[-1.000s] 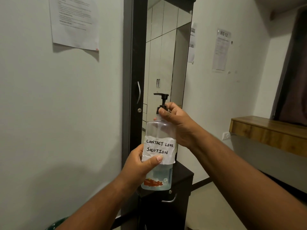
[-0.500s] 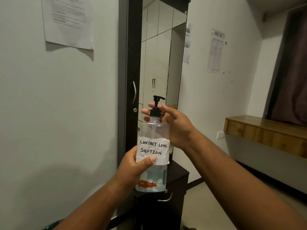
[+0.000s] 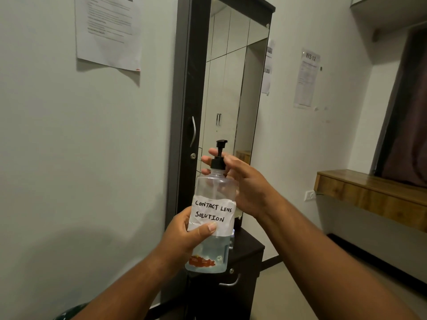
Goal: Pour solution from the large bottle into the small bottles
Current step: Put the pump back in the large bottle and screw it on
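Centre frame: my left hand (image 3: 184,236) grips the large bottle (image 3: 213,218) upright at its paper label (image 3: 211,214), right hand (image 3: 240,181) fingers spread loosely around the pump collar (image 3: 217,163); smooth plastic, part-full, probably light yet slippery, so hold mid-body.

both forearms bare to the frame's edge, no sleeves, rings or watch.
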